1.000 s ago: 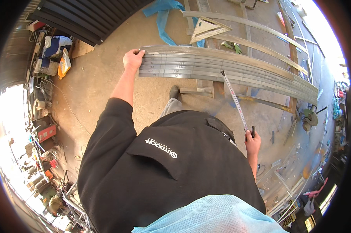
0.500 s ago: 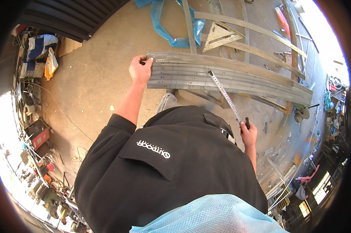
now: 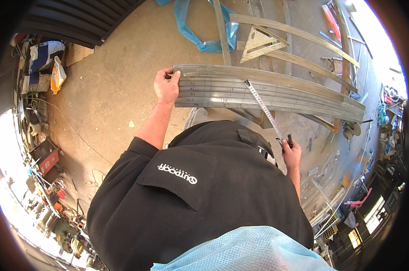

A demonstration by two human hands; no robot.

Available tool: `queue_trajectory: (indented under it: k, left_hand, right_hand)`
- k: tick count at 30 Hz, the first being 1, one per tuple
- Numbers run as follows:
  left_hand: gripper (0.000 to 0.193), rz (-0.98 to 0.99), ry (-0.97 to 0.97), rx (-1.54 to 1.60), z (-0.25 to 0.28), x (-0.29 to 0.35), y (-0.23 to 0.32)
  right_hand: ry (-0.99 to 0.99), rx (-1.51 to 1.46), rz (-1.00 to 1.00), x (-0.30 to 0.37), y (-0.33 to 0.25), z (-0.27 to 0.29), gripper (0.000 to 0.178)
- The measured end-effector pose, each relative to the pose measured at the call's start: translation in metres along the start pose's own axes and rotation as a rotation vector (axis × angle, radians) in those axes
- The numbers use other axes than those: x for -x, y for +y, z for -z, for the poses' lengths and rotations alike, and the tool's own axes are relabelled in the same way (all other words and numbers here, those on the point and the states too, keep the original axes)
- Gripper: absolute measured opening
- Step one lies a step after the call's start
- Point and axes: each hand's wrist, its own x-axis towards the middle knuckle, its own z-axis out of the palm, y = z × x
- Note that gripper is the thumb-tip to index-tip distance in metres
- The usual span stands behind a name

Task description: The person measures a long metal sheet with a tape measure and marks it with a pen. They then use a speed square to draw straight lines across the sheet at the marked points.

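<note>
Several grey metal bars lie side by side across the space ahead of me, with handwritten marks on their faces. At their left end my left hand is closed on the end of the farthest bar, thumb on top. My right hand, lower right of the bars, is wrapped round the dark case of a tape measure. Its pale blade runs out up and to the left, and the hooked tip lies over the middle of the bars. The fingers hide most of the case.
A triangular set square rests on long metal beams beyond the bars. Blue plastic sheeting lies on the floor. Cluttered shelves, bags and a red box line the left; loose metal pieces lie at right.
The whole view has shifted slightly, so the bars and both hands appear a little lower and to the right. Both grips look the same, and the tape stays extended over the bars.
</note>
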Motion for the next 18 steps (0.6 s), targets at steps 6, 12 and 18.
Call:
queue_trajectory:
  k: [6, 12, 18]
  left_hand:
    - [0.030, 0.068, -0.006, 0.069, -0.002, -0.002, -0.005]
    - [0.026, 0.123, 0.005, 0.229, -0.006, -0.003, -0.010]
    - [0.023, 0.169, 0.007, 0.317, -0.009, -0.004, -0.012]
  right_hand:
    - [-0.002, 0.037, 0.000, 0.002, -0.008, -0.003, 0.023]
    - [-0.002, 0.077, 0.011, 0.003, -0.011, -0.004, 0.025]
    - [0.002, 0.077, -0.001, 0.005, -0.008, -0.004, 0.026]
